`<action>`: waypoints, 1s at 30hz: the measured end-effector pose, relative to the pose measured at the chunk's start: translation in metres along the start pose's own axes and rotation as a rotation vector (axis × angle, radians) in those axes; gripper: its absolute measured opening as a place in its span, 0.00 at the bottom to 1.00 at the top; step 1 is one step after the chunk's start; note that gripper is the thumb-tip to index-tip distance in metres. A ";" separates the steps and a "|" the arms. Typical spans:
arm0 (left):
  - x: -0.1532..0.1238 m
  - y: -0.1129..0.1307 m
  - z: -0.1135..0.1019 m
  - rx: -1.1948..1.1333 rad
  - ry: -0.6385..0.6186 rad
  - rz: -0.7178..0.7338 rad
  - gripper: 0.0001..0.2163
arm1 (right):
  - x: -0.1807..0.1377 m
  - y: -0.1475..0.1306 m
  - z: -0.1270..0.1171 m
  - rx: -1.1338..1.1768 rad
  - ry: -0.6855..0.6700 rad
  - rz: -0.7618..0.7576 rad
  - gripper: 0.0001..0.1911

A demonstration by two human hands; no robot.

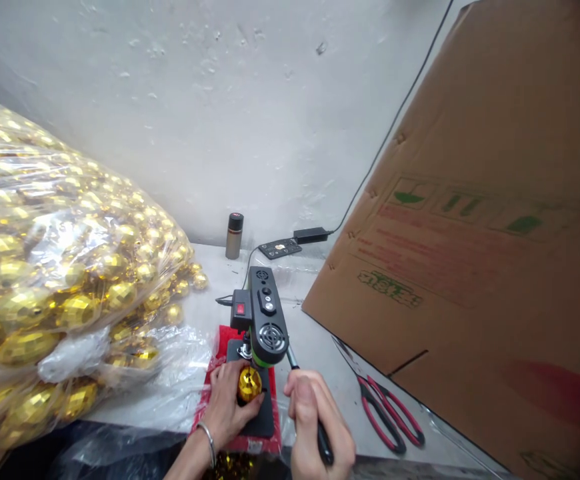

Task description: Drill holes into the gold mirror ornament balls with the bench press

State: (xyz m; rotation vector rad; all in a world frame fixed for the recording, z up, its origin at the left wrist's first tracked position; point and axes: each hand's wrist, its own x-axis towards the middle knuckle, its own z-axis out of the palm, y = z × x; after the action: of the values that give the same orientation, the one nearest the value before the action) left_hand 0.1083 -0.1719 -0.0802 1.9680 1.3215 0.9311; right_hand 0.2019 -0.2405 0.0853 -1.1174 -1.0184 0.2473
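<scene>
A small gold faceted ball (249,385) sits under the head of a black bench press machine (269,320), a drill press by its look. My left hand (227,400) pinches the ball between thumb and fingers, steadying it over the machine's dark base plate (260,427). Around the black-gripped lever (324,443) on the machine's right side, my right hand (315,420) is closed. The machine's tip above the ball is mostly hidden. Beneath the base lies a red plastic sheet (224,335).
A big clear bag of gold balls (70,267) fills the left. Red-handled scissors (387,413) lie at right, by a large cardboard box (460,233). A small bottle (235,235), a dark patterned card (280,249) and a power adapter (311,235) are near the wall.
</scene>
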 end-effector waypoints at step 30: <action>0.005 0.011 -0.002 0.041 -0.081 -0.047 0.20 | -0.030 0.070 -0.003 -0.144 0.118 -0.319 0.22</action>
State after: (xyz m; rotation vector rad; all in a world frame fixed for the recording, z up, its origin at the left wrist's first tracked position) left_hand 0.1138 -0.1705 -0.0699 1.9760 1.3450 0.7995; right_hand 0.2091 -0.2285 0.0108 -1.0671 -1.1042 -0.1488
